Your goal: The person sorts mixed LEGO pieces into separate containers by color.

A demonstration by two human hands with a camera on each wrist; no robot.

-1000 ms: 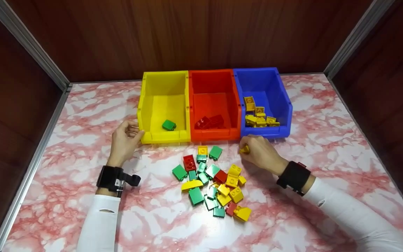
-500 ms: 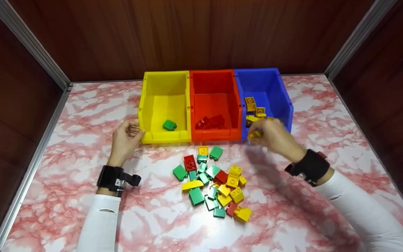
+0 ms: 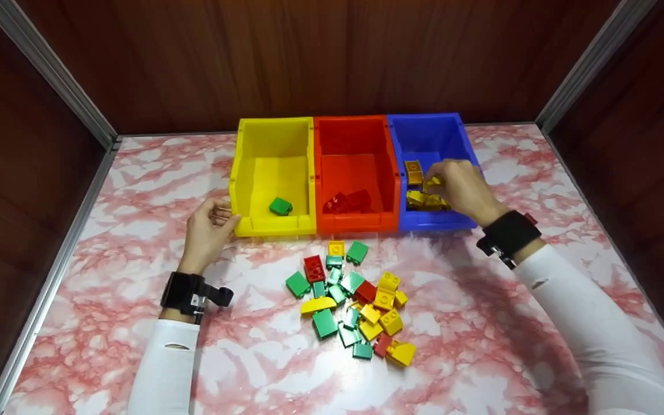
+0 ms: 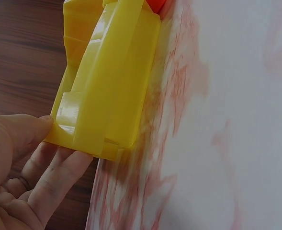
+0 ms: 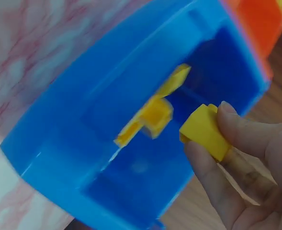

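My right hand is over the blue bin, pinching a yellow toy brick between thumb and fingers. Below it in that bin lie several yellow bricks. At the left, my left hand holds the front corner of the yellow bin. In the left wrist view its thumb is against one side of that corner and the fingertips against another. One green brick lies inside the yellow bin. Between the two stands the red bin, with red bricks in it.
In front of the joined bins, a loose pile of green, yellow and red bricks spreads over the marbled tabletop. Brown wood-grain panels enclose the back and both sides.
My right hand has carried the yellow brick from in front of the blue bin, up past its front lip and over its inside. My left hand has stayed at the yellow bin's corner.
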